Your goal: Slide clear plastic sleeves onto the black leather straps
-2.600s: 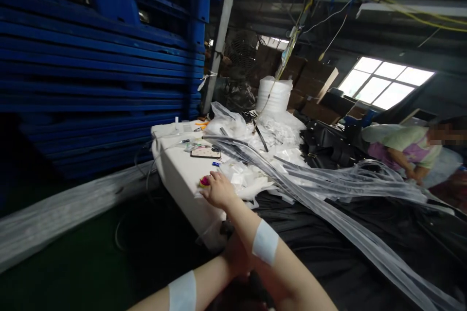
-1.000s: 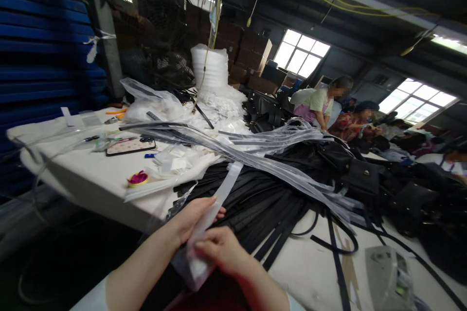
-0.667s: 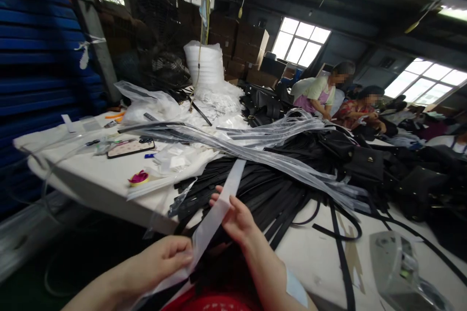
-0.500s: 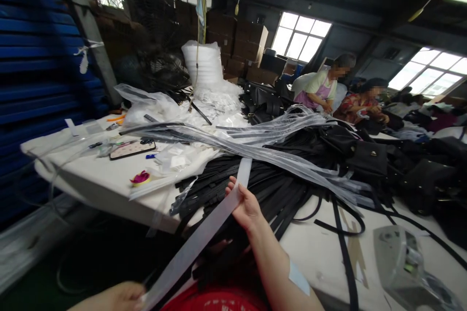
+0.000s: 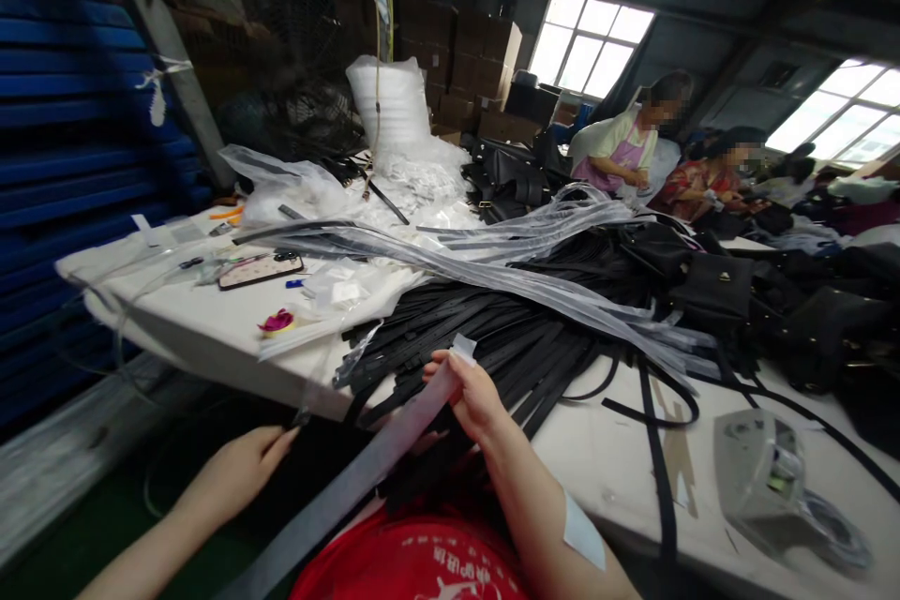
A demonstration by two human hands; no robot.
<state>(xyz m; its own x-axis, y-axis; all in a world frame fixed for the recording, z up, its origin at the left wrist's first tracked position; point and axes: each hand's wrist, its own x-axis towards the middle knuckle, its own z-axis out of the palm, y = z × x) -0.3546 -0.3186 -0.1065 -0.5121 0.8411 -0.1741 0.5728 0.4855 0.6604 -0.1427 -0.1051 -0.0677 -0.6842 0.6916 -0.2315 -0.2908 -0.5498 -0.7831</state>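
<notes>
The right hand (image 5: 472, 394) pinches the top end of a long, narrow clear plastic sleeve (image 5: 366, 472), thumb and fingers closed on it just above the near edge of the table (image 5: 605, 478). The sleeve's long axis runs from that grip down and to the left, slanting across the person's lap and out at the bottom of the view. The left hand (image 5: 235, 473) is open, fingers stretched forward and holding nothing; it hangs beside the near edge of the table, left of the sleeve and apart from it. So the sleeve lies to the right of the left fingertips, and the right hand alone has it. Right behind the right hand a heap of black straps (image 5: 506, 347) fans over the table, under a sheaf of clear sleeves (image 5: 534, 286). Toward the left corner lie a pink tape roll (image 5: 277, 322) and a phone (image 5: 260, 270). Other people work at the far side.
</notes>
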